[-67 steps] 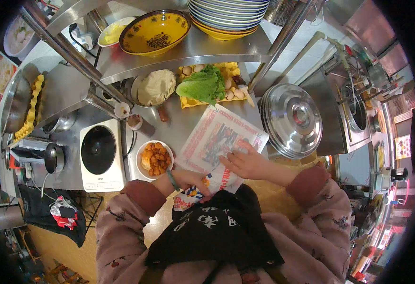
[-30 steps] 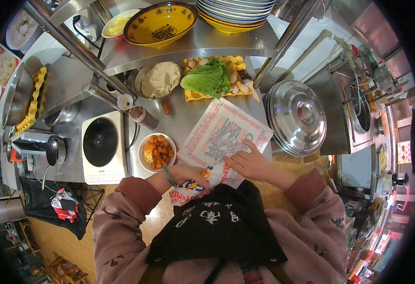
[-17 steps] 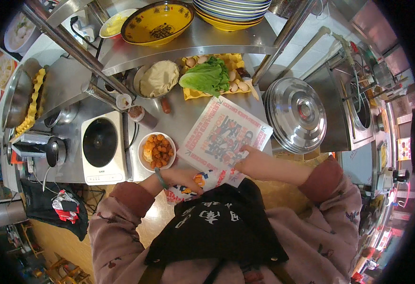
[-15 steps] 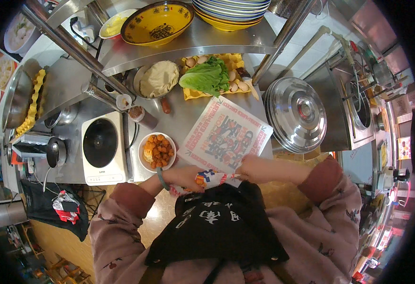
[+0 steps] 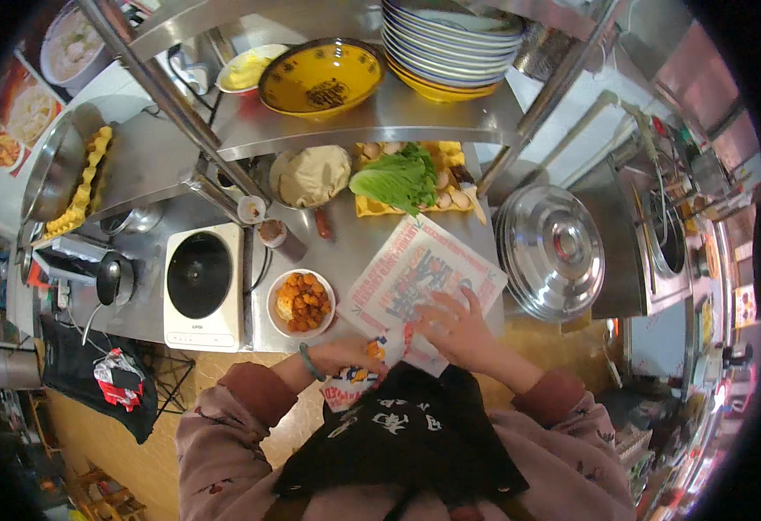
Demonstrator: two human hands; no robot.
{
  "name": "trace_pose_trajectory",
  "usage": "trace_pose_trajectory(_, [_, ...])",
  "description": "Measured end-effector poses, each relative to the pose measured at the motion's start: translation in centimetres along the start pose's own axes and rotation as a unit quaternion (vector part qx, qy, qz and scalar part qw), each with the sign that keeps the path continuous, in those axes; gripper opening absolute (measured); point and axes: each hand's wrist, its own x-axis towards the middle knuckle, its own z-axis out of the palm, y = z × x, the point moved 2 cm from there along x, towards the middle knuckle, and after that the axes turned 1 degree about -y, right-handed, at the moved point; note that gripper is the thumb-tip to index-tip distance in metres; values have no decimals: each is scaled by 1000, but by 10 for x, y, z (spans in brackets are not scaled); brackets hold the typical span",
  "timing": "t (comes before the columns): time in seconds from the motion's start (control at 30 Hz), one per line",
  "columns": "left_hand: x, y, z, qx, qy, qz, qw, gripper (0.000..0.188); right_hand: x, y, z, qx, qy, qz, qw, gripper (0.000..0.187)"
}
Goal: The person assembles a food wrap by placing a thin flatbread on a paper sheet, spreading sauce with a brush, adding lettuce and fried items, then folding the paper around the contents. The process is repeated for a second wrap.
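My left hand (image 5: 352, 353) is closed on a printed paper bag (image 5: 346, 392), white with red, blue and orange print, close in front of my apron. Beside it, my right hand (image 5: 455, 332) is open, fingers spread over the near edge of a large printed paper sheet (image 5: 398, 273). A white flap of the bag (image 5: 424, 356) shows under that palm; whether the thumb pinches it is hidden. The sheet lies flat at the counter's front. Left of it stands a white bowl (image 5: 281, 326) of orange-brown fried pieces (image 5: 305, 304).
An induction cooker (image 5: 202, 337) sits at the left, a sauce bottle (image 5: 282, 240) behind the bowl. Lettuce (image 5: 393, 180) lies on a yellow egg tray (image 5: 372, 208). Stacked steel lids (image 5: 537, 260) stand right. A steel shelf (image 5: 337, 124) with plates (image 5: 450, 52) overhangs the back.
My right hand has risen off the bag and spread its fingers over the sheet's near edge. The left hand keeps the bag. The view has tilted, so the counter appears lower.
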Motion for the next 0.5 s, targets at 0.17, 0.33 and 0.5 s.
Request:
trace_pose_trajectory(0.17, [-15, -30, 13, -173, -130, 29, 976, 29, 13, 4, 22, 17, -18, -158, 987, 28])
trace_pose_trajectory(0.33, [-49, -69, 23, -16, 35, 36, 999, 28, 36, -17, 53, 133, -148, -289, 937, 15])
trace_pose_trajectory(0.5, [-100, -122, 34, 271, 314, 74, 907, 34, 71, -81, 87, 349, -365, -208, 838, 16])
